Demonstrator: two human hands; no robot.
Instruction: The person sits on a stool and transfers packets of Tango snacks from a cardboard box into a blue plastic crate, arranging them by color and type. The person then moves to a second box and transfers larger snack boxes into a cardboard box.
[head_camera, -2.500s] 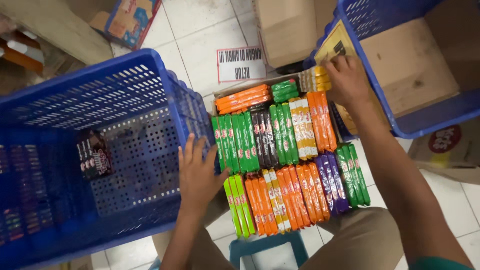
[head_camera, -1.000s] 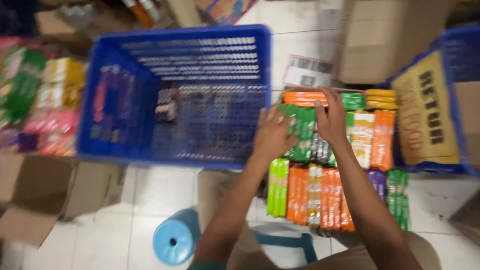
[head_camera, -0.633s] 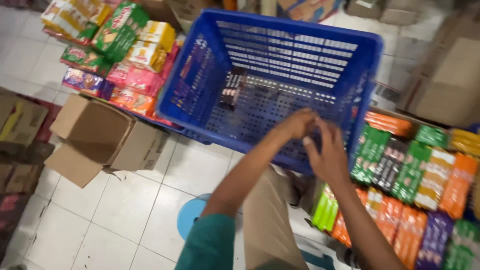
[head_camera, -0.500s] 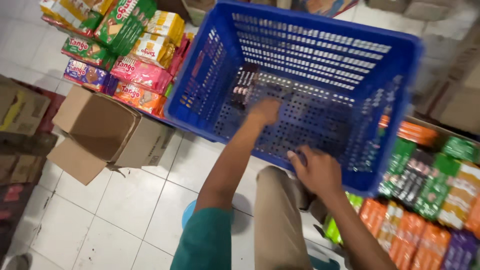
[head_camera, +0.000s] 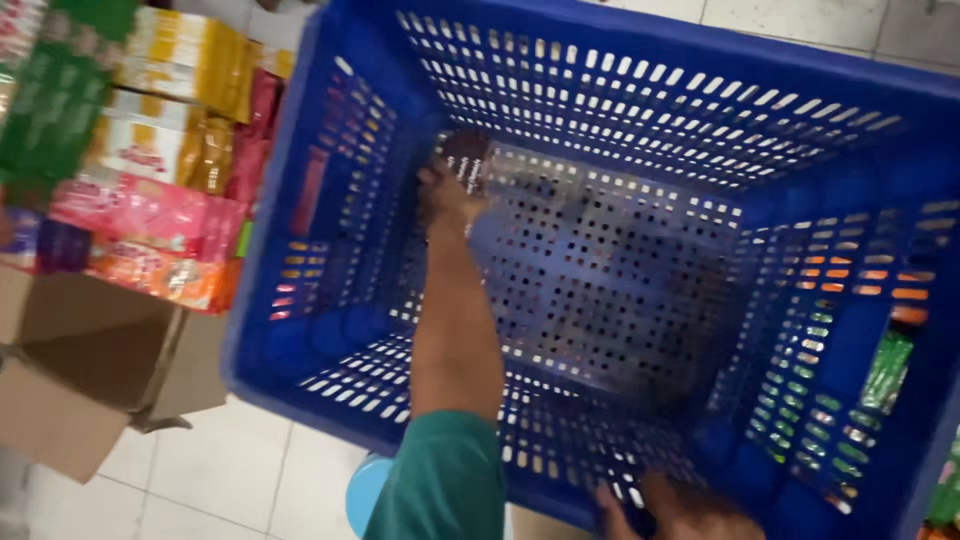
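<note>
Tiled floor, blue crate; left hand clasps dark packet; right hand grips crate rim.

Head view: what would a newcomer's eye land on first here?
The big blue perforated plastic crate fills most of the frame, tilted toward the camera. The left hand reaches deep into it and touches a small dark packet at its far inner corner, while the right hand grips the near rim. To the left, stacked colourful snack packs sit above an open brown cardboard box.
</note>
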